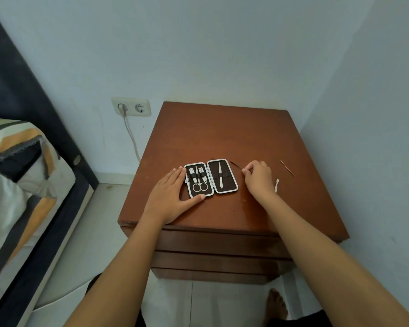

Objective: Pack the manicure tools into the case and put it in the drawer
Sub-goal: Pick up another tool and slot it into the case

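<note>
An open manicure case [229,185] with a white rim and dark lining lies flat on the brown nightstand [222,138]. Its left half holds clippers and small scissors [200,186]; its right half holds one pointed metal tool [220,177]. My left hand [169,197] rests flat against the case's left edge, thumb along its front. My right hand [257,179] pinches a thin dark tool [235,165] just right of the case. A thin metal pick [287,168] and a small white tool [276,185] lie loose on the top, further right.
Closed drawer fronts [217,246] stack below the nightstand top. A bed with a striped pillow [14,173] stands at the left. A wall socket with a plugged cable [130,106] is behind. A bare foot [276,305] shows on the floor.
</note>
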The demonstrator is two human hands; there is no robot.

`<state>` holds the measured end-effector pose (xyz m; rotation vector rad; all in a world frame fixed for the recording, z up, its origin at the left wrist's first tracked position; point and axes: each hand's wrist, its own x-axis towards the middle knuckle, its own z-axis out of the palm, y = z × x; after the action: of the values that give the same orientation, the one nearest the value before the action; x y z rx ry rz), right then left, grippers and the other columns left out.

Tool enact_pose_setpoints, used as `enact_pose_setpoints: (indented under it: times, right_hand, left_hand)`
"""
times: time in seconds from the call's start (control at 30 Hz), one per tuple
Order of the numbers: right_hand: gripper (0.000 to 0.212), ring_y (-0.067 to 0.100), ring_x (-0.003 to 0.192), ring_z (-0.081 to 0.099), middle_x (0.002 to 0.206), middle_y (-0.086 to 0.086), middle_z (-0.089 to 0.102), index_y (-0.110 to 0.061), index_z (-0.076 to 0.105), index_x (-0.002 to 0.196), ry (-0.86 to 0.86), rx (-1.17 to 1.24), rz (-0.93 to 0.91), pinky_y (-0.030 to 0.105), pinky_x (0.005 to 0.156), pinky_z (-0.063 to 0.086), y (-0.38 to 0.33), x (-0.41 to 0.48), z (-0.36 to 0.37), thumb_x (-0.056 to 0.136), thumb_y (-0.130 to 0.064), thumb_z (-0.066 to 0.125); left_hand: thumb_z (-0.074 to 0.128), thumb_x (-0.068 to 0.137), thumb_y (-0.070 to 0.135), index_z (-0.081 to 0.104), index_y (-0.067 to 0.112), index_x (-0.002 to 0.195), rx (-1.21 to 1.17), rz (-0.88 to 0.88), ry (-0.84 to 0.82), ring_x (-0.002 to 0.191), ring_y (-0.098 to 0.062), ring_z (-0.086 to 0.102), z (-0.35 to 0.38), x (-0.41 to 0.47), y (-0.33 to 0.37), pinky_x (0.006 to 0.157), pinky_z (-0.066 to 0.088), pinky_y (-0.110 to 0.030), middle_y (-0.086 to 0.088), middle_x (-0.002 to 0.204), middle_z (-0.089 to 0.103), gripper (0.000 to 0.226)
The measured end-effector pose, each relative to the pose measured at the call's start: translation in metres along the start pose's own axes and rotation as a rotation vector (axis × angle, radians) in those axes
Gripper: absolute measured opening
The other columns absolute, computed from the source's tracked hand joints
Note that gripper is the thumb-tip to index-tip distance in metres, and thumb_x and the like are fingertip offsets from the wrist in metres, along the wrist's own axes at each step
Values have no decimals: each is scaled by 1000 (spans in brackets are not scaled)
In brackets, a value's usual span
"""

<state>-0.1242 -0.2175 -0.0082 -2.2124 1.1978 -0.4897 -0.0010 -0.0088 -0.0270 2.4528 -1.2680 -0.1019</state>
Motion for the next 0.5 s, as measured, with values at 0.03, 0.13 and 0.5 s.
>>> enact_pose_setpoints:
  times: [0.03,0.13,0.5]
  right_hand:
    - [12,30,99,53,102,14,59,-5,60,89,20,57,-25,34,82,39,-2,-4,0,91,-14,52]
    - [4,21,83,54,87,7,58,-5,59,86,33,163,-206,30,76,42,-12,-25,0,88,-7,55]
    - [19,21,84,57,92,10,58,-4,70,101,15,74,-372,25,77,44,-9,-82,9,88,-7,57]
  left_hand:
    - [24,65,86,14,22,150,0,0,-1,144,-10,10,0,0,0,112,5,-24,6,158,15,107]
    - [25,65,86,14,22,150,-4,-4,-10,144,-10,10,-1,1,-1,114,7,-28,6,158,15,107]
    - [24,64,87,14,21,150,-4,-12,-36,144,-12,10,-3,-1,0,115,9,-31,4,158,15,109]
